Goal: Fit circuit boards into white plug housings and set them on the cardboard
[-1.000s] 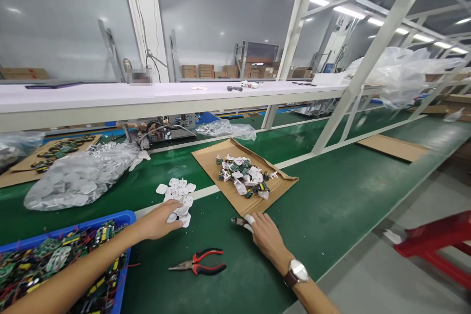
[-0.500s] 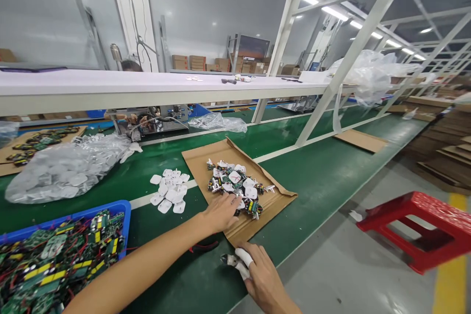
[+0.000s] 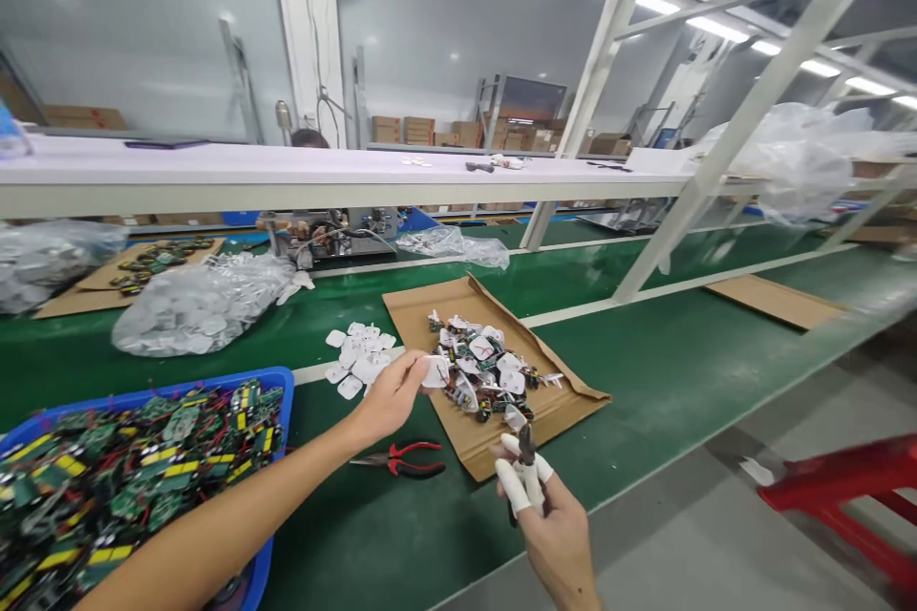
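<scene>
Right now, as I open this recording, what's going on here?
A person's left hand grips a white, rounded-square plastic plate beside a mixed pile of white plates and green circuit boards on a brown cardboard sheet. The right hand, with white finger covers, holds a dark-tipped hand tool. Red-and-black-handled pliers lie on the green work surface, between that sheet and a blue plastic bin full of circuit boards. More loose white plates lie beyond the pliers.

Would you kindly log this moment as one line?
left hand: pinching white square plate | right hand: gripping dark-tipped pliers | red-handled needle-nose pliers: on green worktop | blue bin: holding circuit boards
</scene>
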